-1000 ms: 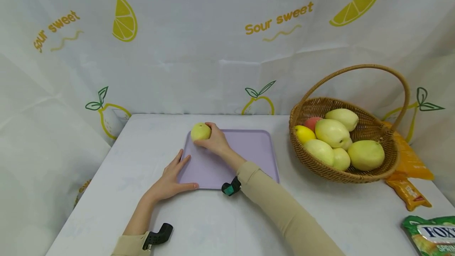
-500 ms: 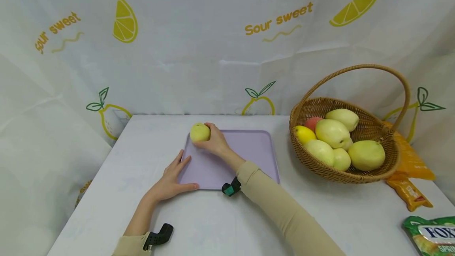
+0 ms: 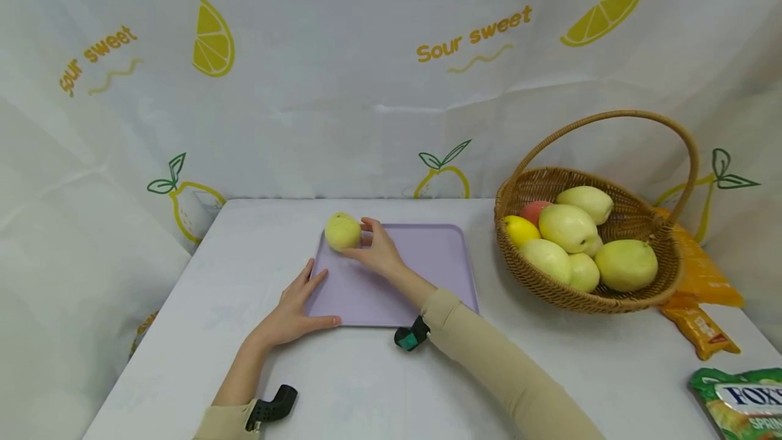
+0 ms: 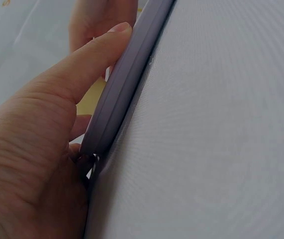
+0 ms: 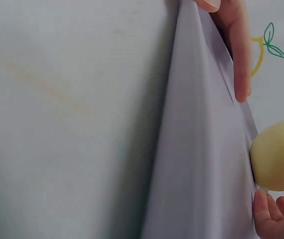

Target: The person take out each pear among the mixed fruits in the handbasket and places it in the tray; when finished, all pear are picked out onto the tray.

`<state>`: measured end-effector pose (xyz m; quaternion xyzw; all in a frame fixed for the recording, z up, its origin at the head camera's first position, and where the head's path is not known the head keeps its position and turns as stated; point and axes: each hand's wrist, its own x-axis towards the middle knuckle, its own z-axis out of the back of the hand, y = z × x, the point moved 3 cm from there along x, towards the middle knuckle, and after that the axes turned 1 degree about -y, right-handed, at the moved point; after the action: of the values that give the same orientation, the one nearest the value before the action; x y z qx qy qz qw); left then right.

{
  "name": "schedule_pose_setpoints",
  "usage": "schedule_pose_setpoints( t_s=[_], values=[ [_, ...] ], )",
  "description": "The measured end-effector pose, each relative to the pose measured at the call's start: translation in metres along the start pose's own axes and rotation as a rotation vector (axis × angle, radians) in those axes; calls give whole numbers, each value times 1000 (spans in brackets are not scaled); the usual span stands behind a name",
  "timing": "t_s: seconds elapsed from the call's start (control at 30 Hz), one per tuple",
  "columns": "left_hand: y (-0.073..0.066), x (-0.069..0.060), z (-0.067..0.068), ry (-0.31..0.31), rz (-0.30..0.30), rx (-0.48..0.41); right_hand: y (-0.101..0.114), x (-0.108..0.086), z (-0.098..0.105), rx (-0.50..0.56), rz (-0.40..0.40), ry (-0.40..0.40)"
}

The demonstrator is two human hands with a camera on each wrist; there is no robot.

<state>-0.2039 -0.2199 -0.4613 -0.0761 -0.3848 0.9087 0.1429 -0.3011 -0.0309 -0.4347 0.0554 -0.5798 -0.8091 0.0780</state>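
A round pale yellow-green apple (image 3: 343,231) sits on the far left corner of a flat lilac tray (image 3: 397,277). Just right of the fruit is my right hand (image 3: 380,250), its fingers and thumb loosely spread; in the right wrist view they lie around the apple (image 5: 277,158) without gripping it. My left hand (image 3: 293,314) rests at the tray's near left corner with fingers spread along the left side. The left wrist view shows that thumb (image 4: 99,57) lying on the tray rim (image 4: 124,79), with the other fingers partly hidden.
On the right stands a wicker basket (image 3: 586,303) with a tall handle, holding several pale green fruits, a yellow lemon (image 3: 520,229) and a red fruit (image 3: 535,211). Orange packets (image 3: 702,331) lie beside it, and a green bag (image 3: 742,392) is at the right edge.
My right hand has loosened its hold on the apple and drawn back slightly to the right and nearer. The apple stays at the tray's far left corner. My left hand has not moved.
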Motion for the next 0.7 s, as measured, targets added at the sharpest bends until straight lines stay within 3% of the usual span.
schedule_pose_setpoints(
  t_s=[0.27, 0.47, 0.7],
  values=[
    [1, -1, -1, 1, 7, 7, -9, -20, 19, 91, -55, -10],
    [3, 0, -2, -6, 23, 9, -13, -35, 32, 166, 3, 31],
    [2, -1, -2, -15, 13, 16, -15, -54, 48, 162, 79, 135]
  ],
)
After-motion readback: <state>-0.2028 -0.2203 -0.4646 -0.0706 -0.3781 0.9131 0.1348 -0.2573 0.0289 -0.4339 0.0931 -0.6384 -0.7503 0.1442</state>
